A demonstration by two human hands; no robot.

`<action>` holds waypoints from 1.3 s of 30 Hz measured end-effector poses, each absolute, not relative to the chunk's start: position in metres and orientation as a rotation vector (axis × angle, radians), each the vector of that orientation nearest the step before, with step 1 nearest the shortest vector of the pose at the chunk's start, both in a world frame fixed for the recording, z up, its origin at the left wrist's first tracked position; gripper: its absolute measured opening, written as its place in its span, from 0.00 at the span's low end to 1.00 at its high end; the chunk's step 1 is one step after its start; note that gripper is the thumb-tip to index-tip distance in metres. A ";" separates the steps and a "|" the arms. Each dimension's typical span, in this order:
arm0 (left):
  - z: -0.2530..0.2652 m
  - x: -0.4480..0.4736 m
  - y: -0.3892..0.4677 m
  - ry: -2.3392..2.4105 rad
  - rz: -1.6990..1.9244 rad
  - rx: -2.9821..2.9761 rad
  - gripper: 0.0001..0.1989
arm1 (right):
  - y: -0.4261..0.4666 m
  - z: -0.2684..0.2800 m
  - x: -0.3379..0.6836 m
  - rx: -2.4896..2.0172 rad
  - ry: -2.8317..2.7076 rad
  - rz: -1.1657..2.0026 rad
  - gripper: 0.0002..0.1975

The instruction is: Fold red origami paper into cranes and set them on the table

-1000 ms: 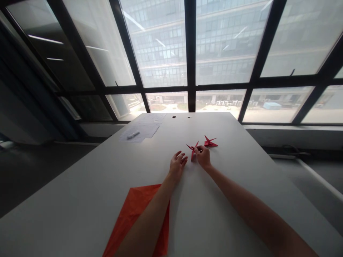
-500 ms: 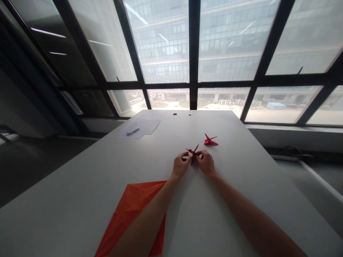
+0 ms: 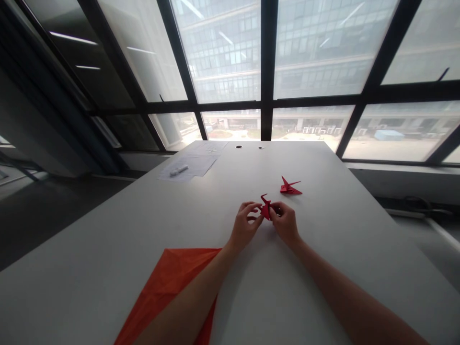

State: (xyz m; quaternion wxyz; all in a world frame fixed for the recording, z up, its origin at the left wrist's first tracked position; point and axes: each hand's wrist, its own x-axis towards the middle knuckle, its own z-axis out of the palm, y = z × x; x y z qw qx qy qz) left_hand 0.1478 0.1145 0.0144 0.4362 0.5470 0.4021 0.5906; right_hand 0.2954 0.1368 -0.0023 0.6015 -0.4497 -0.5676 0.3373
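A small red origami crane (image 3: 265, 211) is held between my two hands just above the white table (image 3: 201, 215). My left hand (image 3: 247, 221) is closed in a loose pinch at the crane's left side. On the opposite side, my right hand (image 3: 284, 219) pinches the folded paper between thumb and fingers. The crane's thin bent neck points up. Beyond my right hand, a second red origami crane (image 3: 289, 186) rests on the table. Below my left forearm lies a creased orange-red paper sheet (image 3: 172, 273), partly covered by the arm.
White printed papers (image 3: 201, 165) lie at the table's far left, with a white marker-like item (image 3: 178, 170) on them. Two small round holes are near the far edge. Large black-framed windows (image 3: 266, 72) stand behind the table.
The crane has turned in my hands and now shows a broad red face, its bent neck upward. Both hands stay on it. The whole view has shifted slightly.
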 end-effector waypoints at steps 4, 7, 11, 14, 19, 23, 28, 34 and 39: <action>0.012 0.150 0.113 0.932 1.423 1.336 0.30 | 0.137 -0.003 0.296 -0.984 -1.264 0.856 0.08; 0.008 0.149 0.117 1.001 1.470 1.361 0.21 | 0.135 -0.001 0.295 -0.946 -1.276 0.906 0.07; 0.003 0.143 0.123 1.064 1.624 1.292 0.13 | 0.131 0.001 0.288 -0.882 -1.214 1.050 0.06; 0.003 0.140 0.124 1.034 1.587 1.312 0.11 | 0.129 0.001 0.285 -0.875 -1.186 1.076 0.07; 0.007 0.139 0.122 0.935 1.511 1.200 0.15 | 0.128 0.005 0.287 -0.843 -1.147 1.200 0.14; 0.007 0.135 0.125 0.800 1.540 0.941 0.25 | 0.129 0.008 0.291 -0.822 -1.161 1.243 0.15; 0.003 0.131 0.131 0.768 1.379 0.871 0.23 | 0.125 0.006 0.288 -0.769 -1.092 1.469 0.14; 0.007 0.132 0.128 0.783 1.342 0.965 0.15 | 0.125 0.001 0.280 -0.768 -0.957 1.441 0.16; 0.011 0.130 0.125 0.784 1.245 1.075 0.19 | 0.128 0.001 0.283 -0.758 -0.786 1.397 0.17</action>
